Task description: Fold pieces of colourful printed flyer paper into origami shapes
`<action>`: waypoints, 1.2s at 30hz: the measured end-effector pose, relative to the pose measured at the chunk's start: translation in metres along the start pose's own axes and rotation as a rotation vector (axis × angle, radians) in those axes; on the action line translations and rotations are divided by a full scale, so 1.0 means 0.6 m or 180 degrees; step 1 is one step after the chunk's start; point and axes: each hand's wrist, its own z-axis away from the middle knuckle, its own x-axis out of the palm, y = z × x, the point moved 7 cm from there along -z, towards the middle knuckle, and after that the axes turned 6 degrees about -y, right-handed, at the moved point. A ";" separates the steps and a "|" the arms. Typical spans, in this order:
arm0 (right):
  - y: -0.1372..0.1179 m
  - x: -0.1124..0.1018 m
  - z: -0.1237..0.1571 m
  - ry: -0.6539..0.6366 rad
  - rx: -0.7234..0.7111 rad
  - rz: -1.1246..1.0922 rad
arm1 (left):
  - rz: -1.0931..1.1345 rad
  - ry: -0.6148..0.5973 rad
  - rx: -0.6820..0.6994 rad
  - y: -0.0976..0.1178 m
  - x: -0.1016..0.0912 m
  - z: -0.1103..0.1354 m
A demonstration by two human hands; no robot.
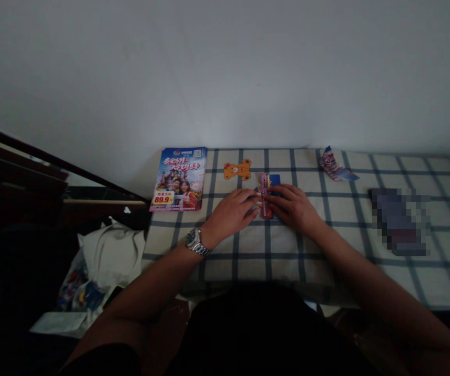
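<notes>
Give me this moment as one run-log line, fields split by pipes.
left hand: on folded leaflet | right hand: same leaflet | left side: leaflet stack | right side: creased paper

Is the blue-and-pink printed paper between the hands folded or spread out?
Folded: the blue-and-pink printed paper shows a narrow pink strip lying over its blue part.
</notes>
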 end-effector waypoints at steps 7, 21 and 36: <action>0.000 0.000 0.001 0.0030 -0.0009 0.0023 | -0.0145 -0.0074 0.0049 0.002 0.002 -0.001; -0.001 -0.012 -0.002 0.0140 -0.0047 -0.0230 | -0.0243 -0.0082 -0.0015 0.009 0.004 -0.007; 0.006 -0.006 0.000 0.0090 0.0099 -0.0145 | -0.0566 -0.0100 -0.0103 0.015 0.006 -0.009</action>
